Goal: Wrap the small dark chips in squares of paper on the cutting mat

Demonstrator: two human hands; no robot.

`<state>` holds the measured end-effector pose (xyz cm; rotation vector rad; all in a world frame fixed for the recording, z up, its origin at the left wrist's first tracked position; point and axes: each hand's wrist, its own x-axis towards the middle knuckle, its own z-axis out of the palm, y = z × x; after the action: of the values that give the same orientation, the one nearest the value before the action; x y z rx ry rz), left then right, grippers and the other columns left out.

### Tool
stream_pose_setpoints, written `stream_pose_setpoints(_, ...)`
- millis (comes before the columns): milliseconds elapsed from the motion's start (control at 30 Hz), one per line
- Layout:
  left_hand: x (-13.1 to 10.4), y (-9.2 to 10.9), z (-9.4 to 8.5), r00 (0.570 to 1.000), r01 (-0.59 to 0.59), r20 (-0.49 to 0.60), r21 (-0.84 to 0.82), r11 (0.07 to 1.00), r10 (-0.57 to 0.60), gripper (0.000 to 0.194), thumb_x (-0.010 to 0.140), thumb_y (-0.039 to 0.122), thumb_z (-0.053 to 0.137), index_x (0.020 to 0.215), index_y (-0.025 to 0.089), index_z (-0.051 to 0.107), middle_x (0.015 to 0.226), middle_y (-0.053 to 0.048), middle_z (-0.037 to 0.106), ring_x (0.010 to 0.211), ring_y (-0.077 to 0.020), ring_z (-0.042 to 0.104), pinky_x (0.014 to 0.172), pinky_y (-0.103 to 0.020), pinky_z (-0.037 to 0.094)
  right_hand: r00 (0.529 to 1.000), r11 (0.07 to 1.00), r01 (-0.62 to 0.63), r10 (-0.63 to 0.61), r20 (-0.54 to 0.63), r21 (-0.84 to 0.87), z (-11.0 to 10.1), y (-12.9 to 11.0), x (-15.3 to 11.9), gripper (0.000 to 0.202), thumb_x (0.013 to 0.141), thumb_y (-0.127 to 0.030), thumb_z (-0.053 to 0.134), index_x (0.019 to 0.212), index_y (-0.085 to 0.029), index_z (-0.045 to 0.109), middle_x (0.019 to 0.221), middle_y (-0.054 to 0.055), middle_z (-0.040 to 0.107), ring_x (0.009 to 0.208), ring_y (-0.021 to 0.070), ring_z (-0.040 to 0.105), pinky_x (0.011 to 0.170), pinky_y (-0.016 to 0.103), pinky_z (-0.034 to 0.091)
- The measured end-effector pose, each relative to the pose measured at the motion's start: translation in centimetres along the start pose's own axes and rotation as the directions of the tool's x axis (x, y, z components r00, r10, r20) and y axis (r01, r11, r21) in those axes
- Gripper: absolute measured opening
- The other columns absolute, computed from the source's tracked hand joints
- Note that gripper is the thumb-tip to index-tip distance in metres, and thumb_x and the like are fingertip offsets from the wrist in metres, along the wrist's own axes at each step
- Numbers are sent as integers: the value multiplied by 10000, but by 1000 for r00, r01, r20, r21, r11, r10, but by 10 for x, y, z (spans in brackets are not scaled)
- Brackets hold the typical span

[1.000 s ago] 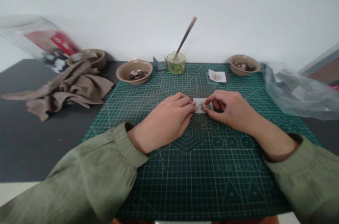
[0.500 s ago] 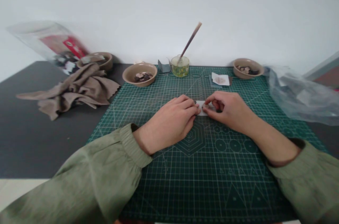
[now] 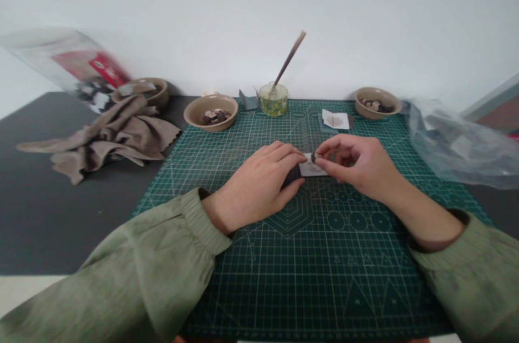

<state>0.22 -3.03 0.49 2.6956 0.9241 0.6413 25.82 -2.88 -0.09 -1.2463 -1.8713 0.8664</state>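
Observation:
My left hand [image 3: 259, 186] lies on the green cutting mat, fingers along the top edge and thumb along the bottom edge of a small card. A dark part [image 3: 292, 175] of it shows between thumb and fingers; its white printed part [image 3: 310, 169] sticks out to the right. My right hand [image 3: 357, 162] pinches a small dark round piece [image 3: 313, 156] between thumb and forefinger, just over the white part. The fingers hide some of the card's right end. Whether the piece touches the card I cannot tell.
Two brown bowls, left [image 3: 211, 113] and right [image 3: 378, 103], hold dark and pale pieces. Between them stand a folded grey card [image 3: 248, 100], a glass cup [image 3: 273, 100] with a brush, and a white printed card [image 3: 335, 119]. A brown cloth [image 3: 117, 135] and plastic bags [image 3: 458, 143] flank the mat [image 3: 284, 289].
My left fingers have shifted so that the dark part of the card shows. My right hand has lifted slightly and moved right, the small dark piece now visible in its fingertips.

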Motion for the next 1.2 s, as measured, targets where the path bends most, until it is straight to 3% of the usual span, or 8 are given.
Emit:
stream_pose_setpoints(100,2,3,-1,990,13,-137,-165,986,-36,389,1056,300,738,1415,180,652,1359,-115,737,1258,-261,708,1101,-441,596,998,970,-42,31,49,240,-2,-2,-1,345,905,-465,910,1074,-201,767,816,42,801,634,192,744,576,298,570)
stream_pose_setpoints(200,4,6,-3,968,8,-237,-287,958,-79,263,1040,279,773,1286,208,714,1228,-63,799,1111,-205,768,992,-356,628,991,926,-35,-18,136,375,-3,-2,-1,328,927,-418,906,1118,-209,741,997,79,835,781,210,801,643,297,618)
stream_pose_setpoints(400,4,8,-5,945,1,-304,-356,934,-117,165,1013,223,808,1175,207,777,1098,-34,835,950,-163,789,887,-301,646,983,892,-38,-49,180,450,-3,-5,-1,332,938,-387,905,1156,-218,720,923,53,813,801,215,818,540,240,572)
stream_pose_setpoints(767,6,13,-7,936,30,-274,-563,826,-221,119,1026,271,795,1120,198,804,1101,-49,839,1011,-184,812,892,-301,703,978,885,-64,-36,204,462,-5,-9,-3,327,959,-448,885,1143,-244,709,841,33,829,721,220,818,497,252,569)
stream_pose_setpoints(933,6,11,-5,947,31,-217,-670,742,-236,137,1003,183,788,1141,185,788,1162,-70,827,1050,-206,823,942,-345,728,978,879,-56,-48,204,473,-4,-10,-3,323,965,-456,878,1143,-254,701,854,25,829,688,205,801,495,252,550)
stream_pose_setpoints(1067,5,8,-2,950,20,-216,-674,739,-223,230,989,154,790,1215,185,760,1224,-82,811,1083,-207,819,966,-360,729,990,934,-3,-47,131,358,-8,-10,-2,326,988,-509,824,1152,-254,705,813,21,796,629,201,748,491,283,520)
stream_pose_setpoints(1133,5,6,-1,949,13,-235,-635,772,-209,281,972,129,796,1242,191,745,1249,-81,796,1085,-195,810,950,-343,724,997,987,81,-82,-3,137,-14,-6,1,282,997,-479,804,1143,-252,724,790,15,768,600,188,695,523,306,505)
stream_pose_setpoints(1200,5,3,-1,950,16,-249,-559,829,-186,305,955,96,794,1238,196,742,1235,-69,787,1057,-175,796,926,-320,710,979,972,138,-163,-122,-192,-20,1,3,226,982,-415,808,1115,-242,748,803,18,748,607,181,651,584,331,492)
